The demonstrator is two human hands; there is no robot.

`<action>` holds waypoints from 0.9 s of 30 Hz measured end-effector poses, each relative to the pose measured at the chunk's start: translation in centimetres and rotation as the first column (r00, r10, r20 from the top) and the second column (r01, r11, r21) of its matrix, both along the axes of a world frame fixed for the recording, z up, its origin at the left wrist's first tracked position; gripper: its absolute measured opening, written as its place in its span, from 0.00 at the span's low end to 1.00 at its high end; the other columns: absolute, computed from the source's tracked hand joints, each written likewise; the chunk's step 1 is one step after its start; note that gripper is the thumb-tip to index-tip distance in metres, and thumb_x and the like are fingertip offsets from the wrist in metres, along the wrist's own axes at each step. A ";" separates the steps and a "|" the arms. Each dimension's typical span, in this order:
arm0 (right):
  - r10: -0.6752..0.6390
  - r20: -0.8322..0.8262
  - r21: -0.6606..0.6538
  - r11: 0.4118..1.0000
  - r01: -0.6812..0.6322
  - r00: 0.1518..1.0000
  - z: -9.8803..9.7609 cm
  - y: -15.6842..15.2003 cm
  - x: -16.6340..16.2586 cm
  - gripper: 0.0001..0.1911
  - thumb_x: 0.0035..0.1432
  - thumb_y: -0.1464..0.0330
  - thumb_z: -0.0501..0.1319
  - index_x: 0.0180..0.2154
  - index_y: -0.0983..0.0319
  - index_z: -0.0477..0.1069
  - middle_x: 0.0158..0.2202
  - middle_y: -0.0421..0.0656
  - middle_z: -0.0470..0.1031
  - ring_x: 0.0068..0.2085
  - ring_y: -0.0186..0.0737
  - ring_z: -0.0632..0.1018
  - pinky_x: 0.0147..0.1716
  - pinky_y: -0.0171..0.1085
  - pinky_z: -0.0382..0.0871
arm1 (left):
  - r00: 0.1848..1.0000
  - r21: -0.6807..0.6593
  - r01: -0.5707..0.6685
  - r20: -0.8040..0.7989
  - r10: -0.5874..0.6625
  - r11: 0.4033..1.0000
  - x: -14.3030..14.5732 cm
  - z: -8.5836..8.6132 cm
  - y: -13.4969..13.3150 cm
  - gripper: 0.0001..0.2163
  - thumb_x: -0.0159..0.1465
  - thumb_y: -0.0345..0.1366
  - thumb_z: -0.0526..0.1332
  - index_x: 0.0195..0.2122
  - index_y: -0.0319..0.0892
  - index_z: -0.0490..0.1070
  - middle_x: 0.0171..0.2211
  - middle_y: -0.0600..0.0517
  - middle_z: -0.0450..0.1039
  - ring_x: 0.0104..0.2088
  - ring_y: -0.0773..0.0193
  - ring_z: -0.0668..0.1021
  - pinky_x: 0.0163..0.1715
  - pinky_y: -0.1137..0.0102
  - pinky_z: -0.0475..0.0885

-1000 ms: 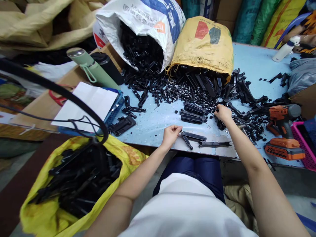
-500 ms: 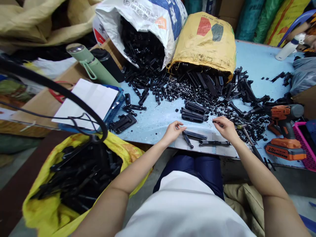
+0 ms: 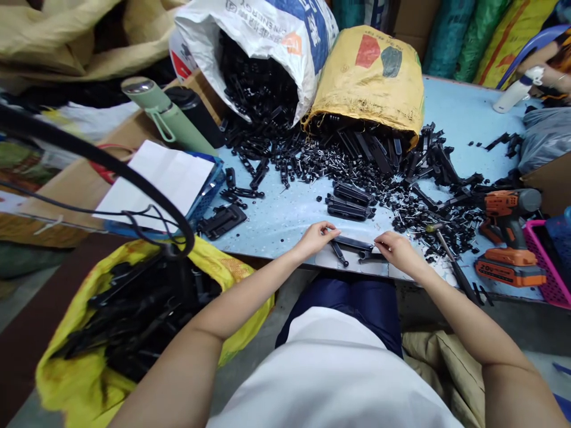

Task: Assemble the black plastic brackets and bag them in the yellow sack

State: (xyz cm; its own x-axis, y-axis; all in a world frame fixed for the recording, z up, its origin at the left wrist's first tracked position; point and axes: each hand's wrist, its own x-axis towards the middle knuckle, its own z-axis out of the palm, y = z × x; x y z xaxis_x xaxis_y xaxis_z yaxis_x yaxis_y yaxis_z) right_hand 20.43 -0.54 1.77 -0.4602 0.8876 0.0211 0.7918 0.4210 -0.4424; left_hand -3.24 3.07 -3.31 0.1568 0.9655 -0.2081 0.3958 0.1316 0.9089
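My left hand (image 3: 317,239) is closed in a pinch at the left end of a long black plastic bar (image 3: 354,243); whatever its fingertips hold is hidden. Beside that end a shorter black piece (image 3: 339,254) slants toward the table edge. At the bar's right end, my right hand (image 3: 396,252) has thumb and fingers pressed together, and anything between them is too small to make out. Another black part (image 3: 371,257) lies partly under the right hand. Just beyond the hands sits a small stack of black bars (image 3: 350,208).
Loose screws and small black parts (image 3: 343,160) spread before a white sack (image 3: 196,30) and a yellow sack (image 3: 370,77). At right are a hammer (image 3: 455,261), an orange drill (image 3: 511,238) and a pink basket (image 3: 542,261). A yellow bag (image 3: 57,368) of black parts stands at left.
My right hand has moved left and toward me, from beside the screw pile to the right end of the bar. My left hand has barely shifted.
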 end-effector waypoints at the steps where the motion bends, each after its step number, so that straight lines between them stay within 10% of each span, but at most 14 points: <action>1: 0.028 0.059 0.022 0.999 -0.030 0.998 0.1 -0.1 -0.2 0.10 0.58 0.72 0.52 0.32 0.63 0.72 0.31 0.46 0.73 0.33 0.38 0.73 0.34 0.35 0.68 | 0.998 0.060 -0.010 -0.058 0.014 0.998 0.0 0.0 -0.3 0.12 0.53 0.43 0.62 0.33 0.40 0.72 0.22 0.55 0.67 0.25 0.65 0.69 0.28 0.71 0.63; 6: 0.140 0.241 0.032 0.988 -0.152 0.960 0.2 0.0 -1.1 0.10 0.57 0.76 0.52 0.33 0.63 0.71 0.30 0.47 0.72 0.36 0.40 0.73 0.35 0.35 0.66 | 0.934 0.554 0.243 -0.356 -0.037 0.796 1.6 0.8 -3.0 0.13 0.60 0.43 0.56 0.40 0.40 0.69 0.39 0.45 0.71 0.43 0.56 0.71 0.44 0.63 0.63; 10: 0.057 0.140 0.156 0.985 -0.079 0.988 -1.4 -0.7 -0.4 0.11 0.62 0.69 0.50 0.36 0.62 0.71 0.30 0.47 0.74 0.33 0.40 0.74 0.33 0.37 0.69 | 0.724 0.461 0.646 -0.621 -0.300 0.608 4.7 1.3 -3.6 0.20 0.58 0.47 0.58 0.46 0.37 0.65 0.42 0.43 0.69 0.46 0.52 0.69 0.46 0.60 0.61; 17: 0.037 -0.119 0.401 0.916 0.014 0.992 -6.1 -2.6 1.7 0.18 0.61 0.63 0.53 0.51 0.62 0.65 0.39 0.50 0.75 0.38 0.43 0.75 0.38 0.42 0.71 | 0.645 0.278 0.644 -0.698 -0.310 0.713 6.9 0.5 -3.0 0.18 0.60 0.44 0.58 0.46 0.36 0.64 0.40 0.42 0.69 0.43 0.53 0.70 0.41 0.63 0.62; 23: 0.345 -0.020 0.324 0.890 -0.321 0.938 -6.2 -0.1 4.1 0.19 0.61 0.62 0.53 0.52 0.60 0.65 0.29 0.44 0.74 0.30 0.37 0.74 0.30 0.36 0.70 | 0.662 0.328 0.675 -0.665 -0.346 0.661 6.3 0.1 -3.1 0.19 0.58 0.46 0.60 0.45 0.37 0.64 0.41 0.43 0.69 0.44 0.53 0.69 0.41 0.63 0.61; 27: 0.301 0.018 0.301 0.908 -0.293 0.953 -6.2 0.2 4.3 0.20 0.61 0.60 0.52 0.52 0.61 0.64 0.28 0.44 0.73 0.30 0.36 0.73 0.30 0.34 0.69 | 0.689 0.318 0.611 -0.665 -0.289 0.725 6.8 0.0 -3.2 0.20 0.58 0.45 0.60 0.46 0.37 0.64 0.41 0.42 0.69 0.44 0.52 0.69 0.41 0.62 0.61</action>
State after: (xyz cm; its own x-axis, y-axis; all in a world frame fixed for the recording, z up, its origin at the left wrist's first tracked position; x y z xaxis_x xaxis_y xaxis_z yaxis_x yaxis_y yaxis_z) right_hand 24.77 -0.29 -4.44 -0.6969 0.6608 0.2786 0.5988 0.7500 -0.2811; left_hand 3.55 -0.11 -3.35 0.6166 0.7848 0.0619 0.7076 -0.5870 0.3935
